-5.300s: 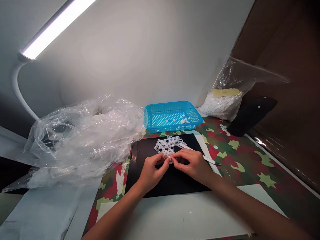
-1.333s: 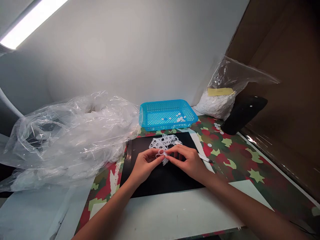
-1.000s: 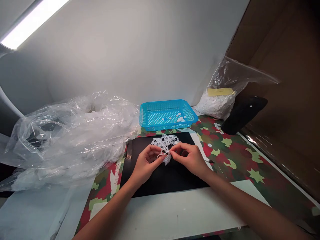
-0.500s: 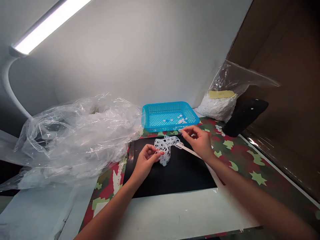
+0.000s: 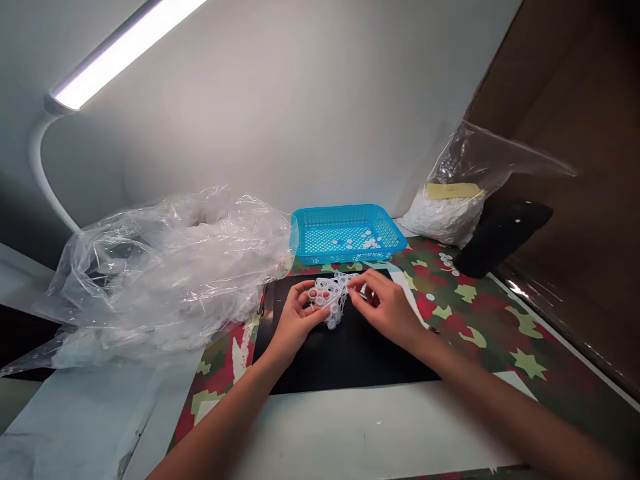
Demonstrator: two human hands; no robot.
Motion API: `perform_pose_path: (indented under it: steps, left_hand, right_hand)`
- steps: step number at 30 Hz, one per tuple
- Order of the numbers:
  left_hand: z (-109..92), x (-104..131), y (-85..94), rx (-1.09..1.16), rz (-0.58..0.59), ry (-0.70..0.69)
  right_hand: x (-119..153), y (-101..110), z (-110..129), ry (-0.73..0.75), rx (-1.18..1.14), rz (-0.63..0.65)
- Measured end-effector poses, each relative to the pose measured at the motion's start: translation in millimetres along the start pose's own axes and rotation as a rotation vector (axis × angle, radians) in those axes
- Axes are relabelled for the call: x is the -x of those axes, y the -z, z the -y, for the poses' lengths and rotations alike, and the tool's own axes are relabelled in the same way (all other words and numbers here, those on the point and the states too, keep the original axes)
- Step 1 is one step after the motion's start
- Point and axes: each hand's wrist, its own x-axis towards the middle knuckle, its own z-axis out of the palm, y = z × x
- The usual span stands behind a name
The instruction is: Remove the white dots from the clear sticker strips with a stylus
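My left hand [image 5: 296, 321] pinched the white punched-out sheet [image 5: 330, 298] just in front of the blue basket [image 5: 345, 233], over the black mat [image 5: 345, 347]. My right hand [image 5: 387, 308] touched its edge with curled fingers.

Blue basket [image 5: 302, 227], plastic bags [image 5: 160, 273], lamp [image 5: 125, 50].

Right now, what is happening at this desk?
A person holds a white sheet of punched rings over a black mat. The left hand grips it from the side; the right hand touches its far edge. Behind stands a blue basket with a few small white discs.
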Motion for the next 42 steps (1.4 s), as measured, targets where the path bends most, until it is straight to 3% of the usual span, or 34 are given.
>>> perform_pose_path:
  steps: [6,13,32,42]
  left_hand:
    - [-3,3,-1.6,-0.031,0.048,0.004]
    - [-4,5,-3.3,-0.079,0.080,0.007]
    - [-2,5,-3.6,-0.180,0.035,-0.062]
    - [2,11,-6.9,-0.242,0.036,-0.176]
  right_hand:
    - [24,-15,9,-0.007,-0.096,0.123]
    - [25,-12,5,0.031,-0.068,0.100]
    - [25,-16,6,-0.258,-0.385,0.164]
    - [28,-19,7,-0.265,-0.362,0.138]
